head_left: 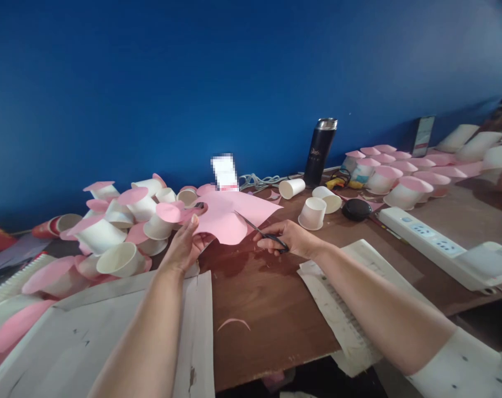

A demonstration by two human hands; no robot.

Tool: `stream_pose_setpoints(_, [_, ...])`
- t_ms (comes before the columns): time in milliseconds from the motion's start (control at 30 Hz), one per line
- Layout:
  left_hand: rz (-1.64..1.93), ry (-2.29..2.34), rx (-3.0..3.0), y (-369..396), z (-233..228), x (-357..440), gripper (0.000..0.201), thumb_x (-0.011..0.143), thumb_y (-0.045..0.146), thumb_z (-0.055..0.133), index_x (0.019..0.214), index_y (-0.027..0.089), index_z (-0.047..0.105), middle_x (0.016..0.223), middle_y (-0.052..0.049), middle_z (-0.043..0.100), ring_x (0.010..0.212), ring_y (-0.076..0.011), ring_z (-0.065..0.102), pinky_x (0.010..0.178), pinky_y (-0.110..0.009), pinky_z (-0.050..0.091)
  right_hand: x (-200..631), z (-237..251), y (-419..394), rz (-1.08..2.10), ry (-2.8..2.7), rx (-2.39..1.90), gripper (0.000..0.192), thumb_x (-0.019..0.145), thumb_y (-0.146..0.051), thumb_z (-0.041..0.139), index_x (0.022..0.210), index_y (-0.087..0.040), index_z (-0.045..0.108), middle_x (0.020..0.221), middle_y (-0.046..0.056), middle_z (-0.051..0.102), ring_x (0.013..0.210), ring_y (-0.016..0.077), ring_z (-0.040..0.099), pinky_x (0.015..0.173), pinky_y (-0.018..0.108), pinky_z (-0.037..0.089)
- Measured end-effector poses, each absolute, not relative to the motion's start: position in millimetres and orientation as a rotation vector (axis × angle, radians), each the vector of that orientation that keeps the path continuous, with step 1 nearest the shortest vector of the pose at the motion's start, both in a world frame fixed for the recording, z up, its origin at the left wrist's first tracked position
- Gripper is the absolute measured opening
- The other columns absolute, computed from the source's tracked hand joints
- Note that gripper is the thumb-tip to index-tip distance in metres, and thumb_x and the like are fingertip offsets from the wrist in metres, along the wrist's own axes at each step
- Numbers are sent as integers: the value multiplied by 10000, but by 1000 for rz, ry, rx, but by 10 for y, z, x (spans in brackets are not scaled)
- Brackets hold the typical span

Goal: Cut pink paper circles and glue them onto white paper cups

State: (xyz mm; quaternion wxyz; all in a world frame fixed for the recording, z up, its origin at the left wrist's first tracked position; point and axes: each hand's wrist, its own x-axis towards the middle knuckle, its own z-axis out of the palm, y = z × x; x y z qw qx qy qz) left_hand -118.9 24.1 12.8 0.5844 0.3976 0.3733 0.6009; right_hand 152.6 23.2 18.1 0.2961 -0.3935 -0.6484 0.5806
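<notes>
A pink sheet of paper (230, 215) with curved cut edges is held up over the brown table. My left hand (186, 243) pinches its left side between thumb and fingers. In my right hand (290, 239) is a pair of scissors (275, 239) with dark handles, fingers closed round them. The scissor blade reaches up and left onto the right part of the sheet; how far its two blades are apart is hard to tell. A thin curved pink paper strip (234, 321) lies on the table below.
Paper cups (141, 204) with pink paper discs crowd the left; more capped cups (408, 190) stand in rows at the right. A black flask (320, 152), loose cups (312, 213), a power strip (433, 243) and a blurred-out phone (225, 172) stand around. White sheets (110, 342) lie in front.
</notes>
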Motion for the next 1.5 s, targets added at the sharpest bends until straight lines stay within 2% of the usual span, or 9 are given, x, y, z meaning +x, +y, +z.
stream_pose_setpoints(67, [1389,750,886,245,112,-1123,420,725,522,720,916,158,633,800,-37,676,719,-151,633,716,-313,553,1462,168,207,1488,-1613,-1042,443,699,-482,751,958,-123,731,639,12,619,527,88,525,508,222,429])
stream_pose_setpoints(167, [1308,700,920,195,97,-963,444,744,512,707,1039,194,613,1052,-58,678,897,-182,643,808,-365,553,1364,155,137,1407,-1589,-1042,448,690,-490,757,942,-121,724,624,1,599,511,84,491,494,223,396])
stream_pose_setpoints(233, [1312,736,948,151,89,-856,426,747,447,730,1076,205,608,1076,-48,676,938,-184,641,798,-343,554,1312,138,88,1345,-1627,-1026,412,701,-490,748,897,-129,724,619,-9,583,511,79,453,483,219,366])
stream_pose_setpoints(367, [1366,950,964,120,81,-750,421,689,320,793,1045,166,630,988,-52,693,865,-170,653,670,-254,542,1265,84,39,1263,-1743,-987,347,721,-473,738,827,-143,719,619,-21,568,546,82,441,494,209,353])
stream_pose_setpoints(533, [1402,1108,927,163,86,-780,421,619,333,829,944,132,652,871,-48,698,716,-135,629,537,-201,470,1263,35,63,1415,-1699,-1012,452,700,-507,742,969,-144,713,607,-12,585,525,95,465,463,211,371])
stream_pose_setpoints(700, [1341,1140,1013,186,34,-825,342,624,344,824,833,125,665,809,-35,688,706,-133,607,572,-221,455,1256,60,74,1523,-1622,-1059,472,682,-504,758,973,-135,715,608,1,600,508,96,486,440,213,383])
stream_pose_setpoints(867, [1291,1174,1082,195,-13,-865,373,609,385,823,822,112,683,796,-45,688,731,-154,609,613,-251,461,1247,90,61,1526,-1610,-1096,454,684,-501,757,954,-137,731,593,0,598,513,93,496,434,206,368])
stream_pose_setpoints(1167, [1262,1148,959,166,104,-842,414,542,337,857,819,92,671,787,-55,671,688,-142,582,541,-239,442,1248,142,32,1499,-1626,-1083,440,677,-492,765,929,-131,749,564,-24,552,495,79,461,454,219,351])
stream_pose_setpoints(1500, [1247,1068,1024,180,63,-912,381,604,322,823,891,102,704,766,-51,691,633,-133,565,549,-245,424,1271,143,67,1508,-1645,-1085,428,663,-460,785,926,-124,752,586,-18,563,491,72,457,467,218,367])
